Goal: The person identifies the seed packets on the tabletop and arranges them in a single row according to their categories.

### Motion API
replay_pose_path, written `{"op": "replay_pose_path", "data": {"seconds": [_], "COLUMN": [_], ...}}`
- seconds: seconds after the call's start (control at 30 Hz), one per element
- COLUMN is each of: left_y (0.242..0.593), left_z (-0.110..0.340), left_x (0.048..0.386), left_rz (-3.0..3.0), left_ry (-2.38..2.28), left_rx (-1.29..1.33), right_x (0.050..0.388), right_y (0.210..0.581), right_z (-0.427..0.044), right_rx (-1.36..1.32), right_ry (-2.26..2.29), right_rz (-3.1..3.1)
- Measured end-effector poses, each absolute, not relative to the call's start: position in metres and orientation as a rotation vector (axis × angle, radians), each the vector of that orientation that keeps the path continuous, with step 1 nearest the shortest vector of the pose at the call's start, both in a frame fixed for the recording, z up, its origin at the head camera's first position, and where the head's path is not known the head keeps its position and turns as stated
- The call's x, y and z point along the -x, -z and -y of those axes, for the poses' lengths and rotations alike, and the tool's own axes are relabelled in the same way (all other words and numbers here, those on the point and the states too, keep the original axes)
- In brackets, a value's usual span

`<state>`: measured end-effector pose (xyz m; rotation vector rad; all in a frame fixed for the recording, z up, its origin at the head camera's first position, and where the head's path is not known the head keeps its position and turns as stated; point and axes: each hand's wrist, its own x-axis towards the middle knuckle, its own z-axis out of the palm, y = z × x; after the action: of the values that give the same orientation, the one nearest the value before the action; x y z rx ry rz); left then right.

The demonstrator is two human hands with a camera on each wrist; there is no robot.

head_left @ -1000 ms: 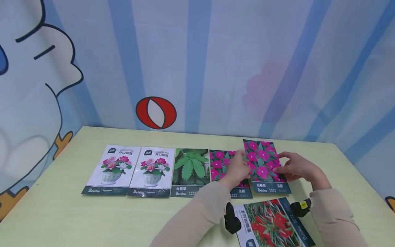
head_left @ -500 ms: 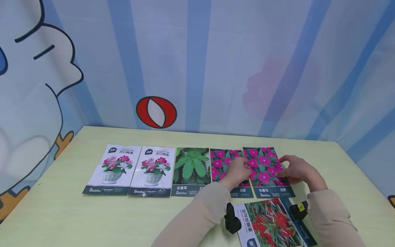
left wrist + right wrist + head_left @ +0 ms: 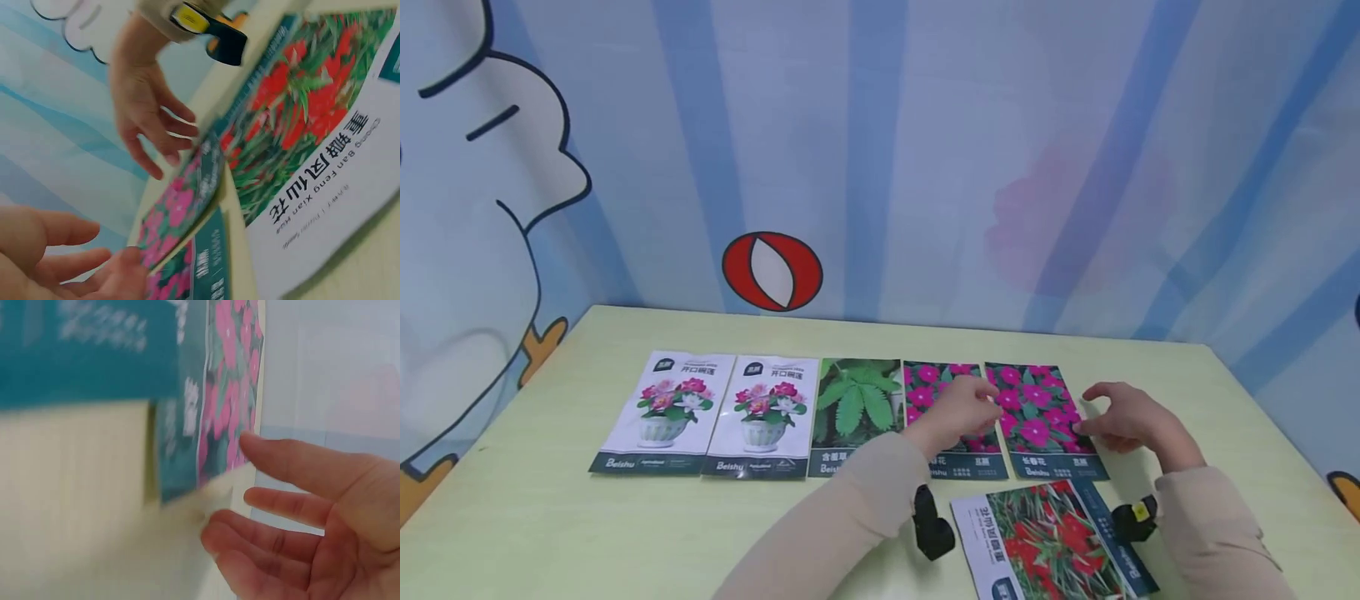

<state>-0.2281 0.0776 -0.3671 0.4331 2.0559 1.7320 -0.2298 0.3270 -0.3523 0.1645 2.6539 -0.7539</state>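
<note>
Two matching seed packets with pink flowers lie side by side, the left one (image 3: 922,385) partly hidden under my left hand and the right one (image 3: 1037,408) at the end of a row. My left hand (image 3: 958,412) is over the left packet, fingers loosely bent and holding nothing; in the left wrist view its fingers (image 3: 119,275) appear close to the packets. Beside the right packet's right edge is my right hand (image 3: 1131,421). Its thumb (image 3: 287,459) is at that edge, with the other fingers spread apart from it; whether the thumb touches is unclear.
Leftward the row holds a green-leaf packet (image 3: 857,400) and two white potted-flower packets (image 3: 775,408). A red-flower packet (image 3: 1052,542) lies sideways in front, near the right forearm. A printed curtain (image 3: 880,167) stands behind the pale table (image 3: 625,533).
The right pink-flower packet has come down toward me, level with its neighbour. My right hand has eased off its edge, and my left hand has drawn back slightly to the left.
</note>
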Motion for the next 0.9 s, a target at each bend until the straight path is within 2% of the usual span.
{"op": "replay_pose_path", "data": {"seconds": [0.23,0.43,0.63,0.9], "left_y": [0.353,0.355,0.367,0.368], "left_z": [-0.023,0.008,0.008,-0.008], "left_x": [0.209,0.172,0.135,0.123], "left_rz": [-1.923,-1.622,-1.490,-1.447], "left_ry": [-1.549,-1.636,-1.739,-1.718], "left_rx": [-0.260,-0.056,0.011,-0.006], "right_x": [0.211,0.189,0.164,0.139], "right_y": [0.350,0.353,0.359,0.366], "right_z": [-0.349,-0.368,-0.367,-0.349], "right_rx": [-0.135,-0.190,-0.225,-0.230], "right_ry": [0.838,0.951,1.039,1.256], "right_rz": [-2.600,-2.485,-2.358,-2.085]}}
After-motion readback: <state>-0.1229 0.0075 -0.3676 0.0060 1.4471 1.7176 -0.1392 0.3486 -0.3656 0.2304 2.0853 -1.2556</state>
